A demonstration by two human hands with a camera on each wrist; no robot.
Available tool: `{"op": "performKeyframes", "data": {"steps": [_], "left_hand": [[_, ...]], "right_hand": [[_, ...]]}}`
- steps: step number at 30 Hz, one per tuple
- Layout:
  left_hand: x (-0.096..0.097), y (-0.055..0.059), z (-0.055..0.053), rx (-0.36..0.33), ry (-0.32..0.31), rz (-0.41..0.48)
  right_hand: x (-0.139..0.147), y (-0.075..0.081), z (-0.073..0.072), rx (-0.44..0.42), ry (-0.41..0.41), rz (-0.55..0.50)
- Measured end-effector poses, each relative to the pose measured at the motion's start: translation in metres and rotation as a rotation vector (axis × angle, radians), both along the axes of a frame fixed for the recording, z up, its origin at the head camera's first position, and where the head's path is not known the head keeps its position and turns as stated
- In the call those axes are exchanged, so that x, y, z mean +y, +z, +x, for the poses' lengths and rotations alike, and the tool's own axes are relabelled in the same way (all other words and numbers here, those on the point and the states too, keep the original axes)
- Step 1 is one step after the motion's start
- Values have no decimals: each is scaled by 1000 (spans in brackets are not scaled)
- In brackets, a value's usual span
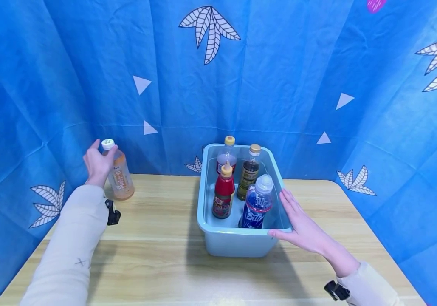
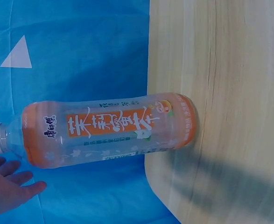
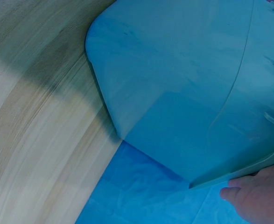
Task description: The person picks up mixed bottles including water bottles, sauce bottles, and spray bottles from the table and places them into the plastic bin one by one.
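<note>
At the left back of the table stands a plastic drink bottle (image 1: 122, 178) with a white cap and orange label. My left hand (image 1: 99, 163) is at its cap, thumb on one side and spread fingers on the other; in the left wrist view the fingertips (image 2: 20, 177) lie right beside the cap. A light blue bin (image 1: 201, 199) stands right of centre. Against its front right corner rests my right hand (image 1: 304, 225), fingers straight along the outer side, thumb at the front rim. In the right wrist view, the bin wall (image 3: 174, 84) fills most of the picture.
Inside the bin stand a red sauce bottle (image 1: 223, 191), a blue-labelled bottle (image 1: 257, 208), a dark bottle with a gold cap (image 1: 248, 174) and a clear bottle with a yellow cap (image 1: 226, 160). A blue curtain (image 1: 279, 76) hangs behind the wooden table (image 1: 157, 263).
</note>
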State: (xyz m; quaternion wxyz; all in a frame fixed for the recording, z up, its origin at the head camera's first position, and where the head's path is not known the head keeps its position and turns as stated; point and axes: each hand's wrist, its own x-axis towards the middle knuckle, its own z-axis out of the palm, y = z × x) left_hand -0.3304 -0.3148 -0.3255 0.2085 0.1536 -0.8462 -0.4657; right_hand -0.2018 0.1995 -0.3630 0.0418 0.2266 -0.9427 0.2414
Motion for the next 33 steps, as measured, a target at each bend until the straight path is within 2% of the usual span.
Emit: {"op": "performKeyframes", "data": {"steps": [4, 14, 24, 33], "left_hand": [[1, 0, -2, 2, 13, 0], [4, -4, -7, 65, 59, -8], [4, -4, -5, 104, 58, -18], [5, -4, 2, 117, 12, -38]], "right_hand": [[0, 1, 1, -5, -6, 1], [-1, 1, 3, -25, -16, -1], [0, 0, 1, -2, -14, 11], [-1, 1, 3, -15, -19, 5]]}}
